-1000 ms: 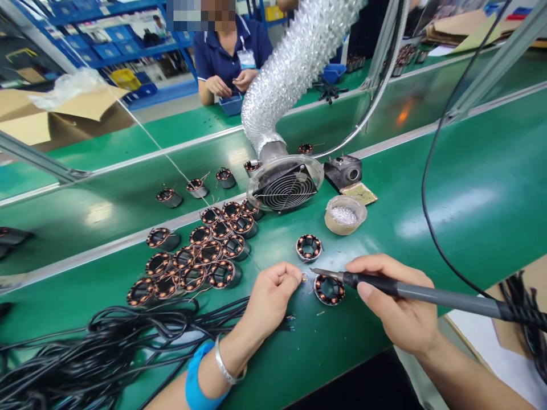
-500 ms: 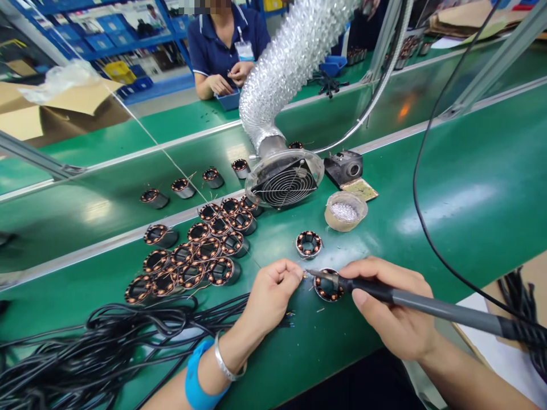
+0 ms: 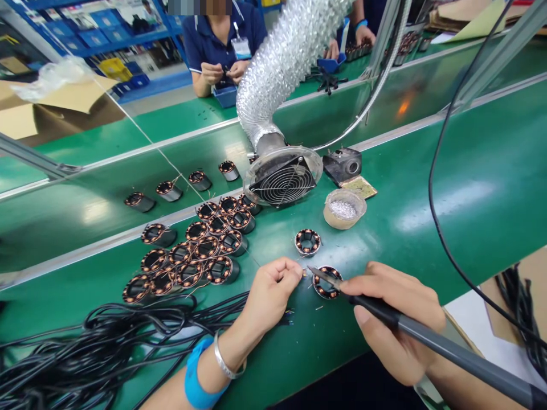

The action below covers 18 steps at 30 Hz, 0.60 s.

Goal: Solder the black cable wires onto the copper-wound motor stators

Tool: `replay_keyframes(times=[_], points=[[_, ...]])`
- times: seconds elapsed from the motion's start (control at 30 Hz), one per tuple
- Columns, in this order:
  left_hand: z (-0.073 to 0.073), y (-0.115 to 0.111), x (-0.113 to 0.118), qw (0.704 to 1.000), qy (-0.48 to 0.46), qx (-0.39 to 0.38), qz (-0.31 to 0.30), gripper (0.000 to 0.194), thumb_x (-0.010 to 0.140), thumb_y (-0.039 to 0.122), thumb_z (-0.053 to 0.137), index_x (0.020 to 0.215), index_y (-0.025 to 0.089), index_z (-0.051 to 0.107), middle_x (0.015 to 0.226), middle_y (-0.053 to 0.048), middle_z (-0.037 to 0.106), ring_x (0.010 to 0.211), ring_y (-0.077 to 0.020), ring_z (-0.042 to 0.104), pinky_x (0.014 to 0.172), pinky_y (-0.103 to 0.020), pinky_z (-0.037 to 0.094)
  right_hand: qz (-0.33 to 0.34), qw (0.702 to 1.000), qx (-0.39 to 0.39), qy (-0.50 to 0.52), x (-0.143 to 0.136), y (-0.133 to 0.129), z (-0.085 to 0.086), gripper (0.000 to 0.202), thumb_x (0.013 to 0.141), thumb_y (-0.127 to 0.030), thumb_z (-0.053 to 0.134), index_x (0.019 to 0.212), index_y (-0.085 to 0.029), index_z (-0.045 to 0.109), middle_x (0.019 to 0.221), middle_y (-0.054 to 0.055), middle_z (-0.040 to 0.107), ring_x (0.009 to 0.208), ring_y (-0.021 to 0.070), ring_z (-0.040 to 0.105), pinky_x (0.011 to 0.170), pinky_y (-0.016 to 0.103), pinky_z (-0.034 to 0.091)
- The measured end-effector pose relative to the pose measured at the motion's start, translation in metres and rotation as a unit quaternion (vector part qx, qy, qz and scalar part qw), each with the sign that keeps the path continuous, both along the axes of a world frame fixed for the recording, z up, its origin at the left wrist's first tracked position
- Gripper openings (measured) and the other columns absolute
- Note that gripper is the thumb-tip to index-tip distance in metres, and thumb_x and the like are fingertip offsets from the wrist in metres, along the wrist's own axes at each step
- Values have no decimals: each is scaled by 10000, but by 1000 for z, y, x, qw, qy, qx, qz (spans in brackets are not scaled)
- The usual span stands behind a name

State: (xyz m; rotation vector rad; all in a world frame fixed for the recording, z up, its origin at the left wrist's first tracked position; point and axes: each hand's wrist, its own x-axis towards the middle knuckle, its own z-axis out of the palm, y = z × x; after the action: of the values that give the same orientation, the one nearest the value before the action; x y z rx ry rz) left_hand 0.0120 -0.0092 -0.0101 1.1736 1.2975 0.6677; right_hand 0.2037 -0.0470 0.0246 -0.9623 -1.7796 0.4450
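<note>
My right hand [image 3: 397,319] is closed around a soldering iron [image 3: 388,313]. The iron's tip reaches over a motor stator [image 3: 327,283] with copper windings, close to my left fingers. My left hand [image 3: 276,290] pinches a thin wire [image 3: 304,273] between thumb and forefinger, just left of that stator; most of the wire is hidden by the fingers. A second stator [image 3: 307,243] stands upright slightly behind. Beyond it sits a round tub [image 3: 344,209] of silvery bits. Left of my left hand, several more stators [image 3: 205,249] are grouped on the green bench.
Black cables [image 3: 141,336] lie tangled at the lower left. A fume extractor [image 3: 284,179] on a foil duct hangs over the bench, beside an iron holder [image 3: 343,165]. The iron's black cord [image 3: 436,210] loops at right. Across the partition, a person [image 3: 224,45] works.
The soldering iron's tip has moved slightly away from the wire at my left fingertips, and its handle has swung lower. My left hand stays nearly still. The person across has raised their hands.
</note>
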Motion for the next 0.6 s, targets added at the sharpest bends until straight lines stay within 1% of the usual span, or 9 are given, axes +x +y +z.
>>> replay_keyframes(times=[0.1, 0.37, 0.6], points=[[-1, -1, -1, 1000, -3, 3, 0, 266, 799, 404, 567, 707, 154, 571, 550, 72, 359, 507, -84, 250, 479, -218, 196, -2, 1000, 1, 3, 0, 0, 1, 242, 771, -60, 508, 936, -154, 657, 677, 38, 651, 499, 120, 466, 457, 267, 372], [-1, 0, -1, 1000, -7, 4, 2, 256, 796, 394, 566, 706, 155, 574, 544, 77, 351, 502, -83, 241, 473, -217, 193, -1, 1000, -7, 14, -1, -1, -3, 238, 773, -71, 513, 932, -163, 664, 633, 20, 605, 487, 121, 457, 451, 267, 369], [-2, -2, -1, 1000, -6, -1, 4, 258, 798, 399, 560, 708, 157, 566, 546, 78, 349, 501, -82, 232, 470, -217, 184, -10, 1000, -7, 2, 1, -2, 1, 231, 788, -83, 509, 942, -166, 660, 641, 23, 610, 491, 127, 476, 452, 271, 379]])
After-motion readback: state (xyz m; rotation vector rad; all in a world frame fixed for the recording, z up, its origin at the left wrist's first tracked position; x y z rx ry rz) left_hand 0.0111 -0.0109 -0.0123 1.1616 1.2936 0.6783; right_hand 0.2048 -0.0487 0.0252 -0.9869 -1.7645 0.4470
